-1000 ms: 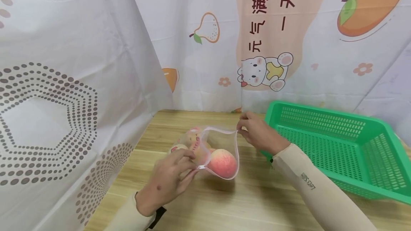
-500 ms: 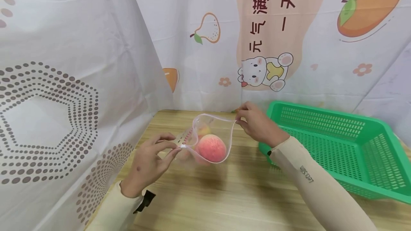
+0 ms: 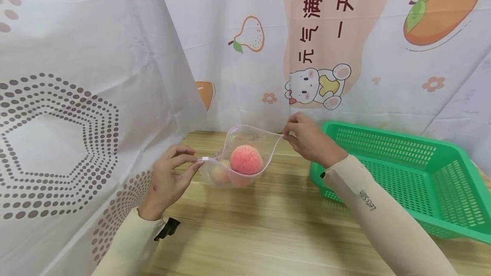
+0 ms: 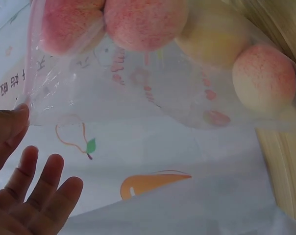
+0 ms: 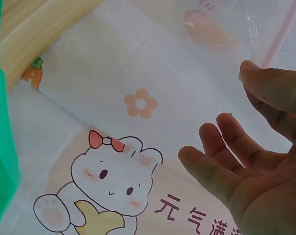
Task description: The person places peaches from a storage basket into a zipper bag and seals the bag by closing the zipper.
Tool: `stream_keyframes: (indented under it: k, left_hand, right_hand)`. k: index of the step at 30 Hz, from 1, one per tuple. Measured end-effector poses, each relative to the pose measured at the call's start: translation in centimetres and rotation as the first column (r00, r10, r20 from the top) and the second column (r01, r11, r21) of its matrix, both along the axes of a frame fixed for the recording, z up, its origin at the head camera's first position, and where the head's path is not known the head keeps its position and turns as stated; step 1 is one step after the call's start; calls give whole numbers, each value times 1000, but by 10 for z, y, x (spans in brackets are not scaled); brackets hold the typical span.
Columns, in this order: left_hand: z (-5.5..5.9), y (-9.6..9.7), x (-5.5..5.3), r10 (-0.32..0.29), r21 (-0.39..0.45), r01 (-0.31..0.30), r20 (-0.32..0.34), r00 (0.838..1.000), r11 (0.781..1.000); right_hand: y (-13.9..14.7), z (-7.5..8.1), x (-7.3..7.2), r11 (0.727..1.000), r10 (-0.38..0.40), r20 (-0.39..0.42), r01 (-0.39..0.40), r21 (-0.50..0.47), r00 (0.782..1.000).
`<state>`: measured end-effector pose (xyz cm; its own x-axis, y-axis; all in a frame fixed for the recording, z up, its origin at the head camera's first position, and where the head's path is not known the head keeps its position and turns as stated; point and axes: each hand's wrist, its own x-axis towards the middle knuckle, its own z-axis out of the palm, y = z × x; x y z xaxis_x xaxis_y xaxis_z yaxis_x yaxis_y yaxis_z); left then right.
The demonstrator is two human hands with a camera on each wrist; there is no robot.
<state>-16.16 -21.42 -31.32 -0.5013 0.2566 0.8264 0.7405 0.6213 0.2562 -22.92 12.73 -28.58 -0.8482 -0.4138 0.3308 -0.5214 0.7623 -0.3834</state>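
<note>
A clear zip bag [image 3: 253, 133] with a pale pink rim hangs between both hands, its mouth spread wide. Several peaches lie inside; the pink one [image 3: 246, 159] shows through the mouth, and others, such as a pale one [image 4: 264, 78], show through the film in the left wrist view. My left hand [image 3: 168, 178] pinches the bag's left corner beside the white zip slider [image 3: 205, 158] between thumb and index finger. With thumb and fingertips, my right hand [image 3: 308, 139] pinches the right corner of the rim. In both wrist views the other fingers are spread.
A green plastic basket [image 3: 383, 182] with perforated walls stands to the right, close to the right forearm. The wooden table [image 3: 245, 233] ends at a printed cloth [image 3: 245, 84] behind, and another cloth [image 3: 76, 139] hangs along the left.
The left hand has moved left and away from me, drawing the bag's left corner with it. The bag has risen with its mouth spread wider; the right hand has shifted slightly up.
</note>
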Motion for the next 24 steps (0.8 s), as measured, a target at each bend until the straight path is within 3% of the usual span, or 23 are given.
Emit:
stream_keyframes:
  k: [7, 14, 24]
  left_hand:
    - [4, -9, -11, 30, 64, -32, 42, 999, 997]
    - [8, -14, -23, 15, 136, -30, 110, 994, 990]
    - [19, -18, -38, 83, 158, -111, 174, 981, 981]
  right_hand:
    - [1, 10, -5, 1000, -26, 3, 26, 12, 1000]
    - [1, 18, -12, 999, -29, -12, 30, 26, 999]
    - [3, 32, -21, 998, -46, -41, 48, 46, 998]
